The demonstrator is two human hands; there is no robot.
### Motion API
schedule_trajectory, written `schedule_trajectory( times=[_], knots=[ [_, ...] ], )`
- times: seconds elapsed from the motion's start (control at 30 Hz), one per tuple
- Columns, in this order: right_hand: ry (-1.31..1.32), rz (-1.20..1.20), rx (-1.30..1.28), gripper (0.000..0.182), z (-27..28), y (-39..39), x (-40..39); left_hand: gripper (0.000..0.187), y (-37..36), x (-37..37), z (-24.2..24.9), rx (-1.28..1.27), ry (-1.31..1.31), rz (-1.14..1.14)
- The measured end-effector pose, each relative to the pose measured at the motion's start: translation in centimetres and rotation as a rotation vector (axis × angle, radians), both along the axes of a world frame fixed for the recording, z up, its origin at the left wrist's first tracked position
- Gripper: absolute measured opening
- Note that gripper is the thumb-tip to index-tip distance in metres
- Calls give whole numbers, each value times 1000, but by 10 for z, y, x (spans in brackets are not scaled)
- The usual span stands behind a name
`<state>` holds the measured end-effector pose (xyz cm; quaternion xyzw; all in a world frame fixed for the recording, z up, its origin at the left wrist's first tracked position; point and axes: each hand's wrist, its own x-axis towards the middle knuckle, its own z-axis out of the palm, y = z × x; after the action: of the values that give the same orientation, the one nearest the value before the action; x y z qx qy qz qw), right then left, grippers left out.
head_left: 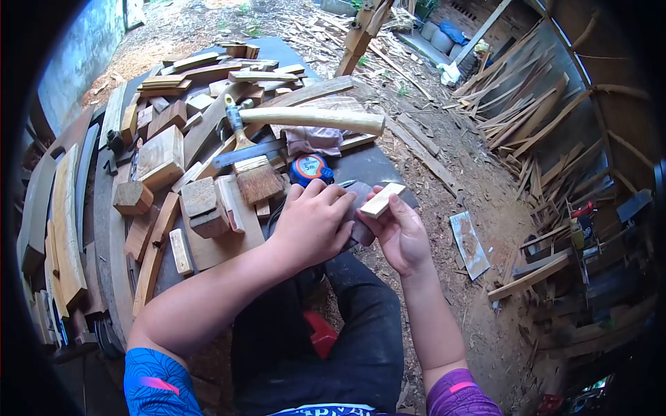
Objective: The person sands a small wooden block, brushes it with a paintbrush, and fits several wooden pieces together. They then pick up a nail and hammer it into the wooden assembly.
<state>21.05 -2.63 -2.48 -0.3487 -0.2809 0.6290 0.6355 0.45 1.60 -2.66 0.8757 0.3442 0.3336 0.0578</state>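
Observation:
Between the thumb and fingers of my right hand [401,239] is a small pale wooden block [383,200], held tilted. My left hand [316,220] is just beside it, fingers bent over a grey-brown sheet that looks like sandpaper [363,234]. Part of that sheet passes behind both hands, and my left fingertips are partly hidden. Just beyond my left knuckles lies a blue and orange tape measure [310,168]. A wide paintbrush [258,177] with brown bristles rests left of the tape, by a hammer with a pale wooden handle [316,118].
Wood blocks [161,158] and offcuts crowd the workbench [277,50] on the left. A metal blade [248,154] lies under the brush. At right, long strips of scrap wood [534,118] lean against a wall. A wooden post [361,38] stands beyond the bench.

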Motion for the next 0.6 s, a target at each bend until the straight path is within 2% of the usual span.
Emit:
schedule_trajectory(
  times=[0.2, 0.27, 0.33, 0.37, 0.4, 0.43, 0.47, 0.5, 0.53, 0.57, 0.6],
  knots=[
    [-66, 9, 24, 38, 3, -3, -9, 27, 3, 0, 3, -41, -244, -109],
    [-53, 56, 9, 38, -3, -1, -12, 24, 8, -5, 2, -39, -250, -172],
    [-76, 22, 64, 28, -16, 7, -14, 28, 8, 2, 6, 16, -249, -167],
    [-145, -26, 31, 23, -21, 10, -17, 26, 9, -1, -3, 22, -240, -146],
    [-257, -7, 150, 23, -28, 14, -15, 23, 6, 2, -3, -21, -275, -141],
    [-464, -115, 40, 22, -23, 17, -20, 17, 20, -6, -25, -65, -261, -128],
    [-508, -168, 111, 23, -43, 31, -20, 33, 36, -15, -41, -230, -247, -181],
    [-518, -202, -4, 21, -9, 10, -21, 22, 37, -13, -35, -130, -221, -221],
    [-374, -205, 102, 22, -25, 22, -29, 35, 81, -38, -76, -160, -217, -345],
    [-360, -210, 95, 22, -31, 24, -33, 35, 75, -23, -63, -158, -207, -407],
    [-337, -199, 93, 23, -32, 25, -34, 27, 51, -14, -44, -167, -186, -275]
  ],
)
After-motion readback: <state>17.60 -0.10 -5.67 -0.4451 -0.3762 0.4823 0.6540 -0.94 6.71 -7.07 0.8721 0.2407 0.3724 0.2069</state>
